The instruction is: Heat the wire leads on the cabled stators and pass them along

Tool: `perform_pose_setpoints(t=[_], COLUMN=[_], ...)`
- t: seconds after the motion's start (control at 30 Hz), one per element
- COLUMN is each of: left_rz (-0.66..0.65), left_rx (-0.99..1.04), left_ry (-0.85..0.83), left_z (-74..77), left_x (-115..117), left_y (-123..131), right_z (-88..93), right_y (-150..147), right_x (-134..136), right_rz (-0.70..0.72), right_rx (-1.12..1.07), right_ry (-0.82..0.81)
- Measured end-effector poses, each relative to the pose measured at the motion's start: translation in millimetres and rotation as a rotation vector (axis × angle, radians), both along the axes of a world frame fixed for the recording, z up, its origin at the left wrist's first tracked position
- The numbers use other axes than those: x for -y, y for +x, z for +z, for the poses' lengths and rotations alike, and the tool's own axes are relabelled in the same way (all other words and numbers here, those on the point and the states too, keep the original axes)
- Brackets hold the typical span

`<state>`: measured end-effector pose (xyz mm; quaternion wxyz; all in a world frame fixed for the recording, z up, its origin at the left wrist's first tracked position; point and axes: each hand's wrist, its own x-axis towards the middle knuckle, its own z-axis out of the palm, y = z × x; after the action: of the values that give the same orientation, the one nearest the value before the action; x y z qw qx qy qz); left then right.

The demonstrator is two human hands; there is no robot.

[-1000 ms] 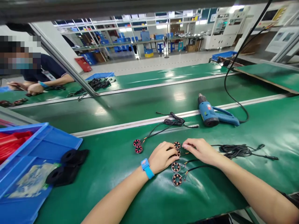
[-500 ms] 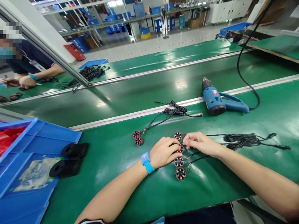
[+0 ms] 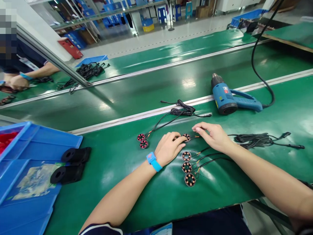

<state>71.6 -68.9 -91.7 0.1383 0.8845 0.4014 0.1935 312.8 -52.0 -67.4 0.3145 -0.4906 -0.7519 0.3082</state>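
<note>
Coils [image 3: 186, 167]: three lined up in a column.
Top coil [image 3: 186, 137]: apart from them, pinched by left hand [image 3: 168, 148].
Right hand [image 3: 213, 136]: fingertips at its wires [image 3: 197, 136]; grip unclear.

A factory assembly line: long green conveyor belt [image 3: 146, 94], blue parts bins [image 3: 36, 169], heat gun [image 3: 223, 98]

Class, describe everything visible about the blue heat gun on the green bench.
The heat gun is blue plastic with a dark metal-looking nozzle and a red-and-white label. It lies on its side across the pale strip bounding the bench, nozzle pointing away, handle to the right. A black cable leaves the handle's end and runs upward out of view. No hand touches it.
</note>
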Motion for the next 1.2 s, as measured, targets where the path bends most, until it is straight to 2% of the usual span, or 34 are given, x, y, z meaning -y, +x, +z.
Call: perform_pose_setpoints(t=[0.07,0.23,0.37,0.6,0.73,0.83,0.9,0.97,1.03,1.1,1.2], left_rz=[-0.019,-0.109,-0.102,-0.120,-0.113,-0.109,-0.087,0.006,0.163,0.325,0.466], left_rx=[-0.014,0.081,0.130,0.195,0.133,0.063,0.019,-0.035,-0.112,-0.201,-0.309], left_ry=[-0.004,0.014,0.027,0.044,0.045,-0.004,-0.015,0.019,0.086,0.149,0.175], left_z=[-1.8,-2.4,-3.1,-3.9,-3.3,5.1,16.0,28.3,37.2,39.5,30.9], left_x=[-2.3,-0.7,-0.7,0.9,5.7,9.0,10.5,11.2,11.5,12.7,17.8], left_y=[0.6,-0.3,-1.2,0.0,2.4,0.5,-6.4,-19.8,-38.9,-60.4,-87.8], right_z=[-3.7,-4.1,-3.3,-13.8,-14.1,-5.7,5.2,17.8,27.0,28.4,15.9], right_y=[-3.9,-7.5,-5.5,-5.9,-6.3,-1.3,4.6,10.0,11.7,7.4,-10.0], right_x=[-1.7,0.8,0.3,-4.2,-0.5,0.7,-4.4,-17.6,-39.7,-68.2,-111.8], right_rz=[0.045,0.179,0.268,0.219,0.255,0.249,0.211,0.194,0.196,0.206,0.210], right_rx=[0.035,0.081,0.107,-0.181,-0.153,-0.115,-0.056,0.063,0.229,0.384,0.511], right_ry=[-0.023,-0.284,-0.364,-0.549,-0.581,-0.522,-0.402,-0.228,-0.040,0.106,0.167])
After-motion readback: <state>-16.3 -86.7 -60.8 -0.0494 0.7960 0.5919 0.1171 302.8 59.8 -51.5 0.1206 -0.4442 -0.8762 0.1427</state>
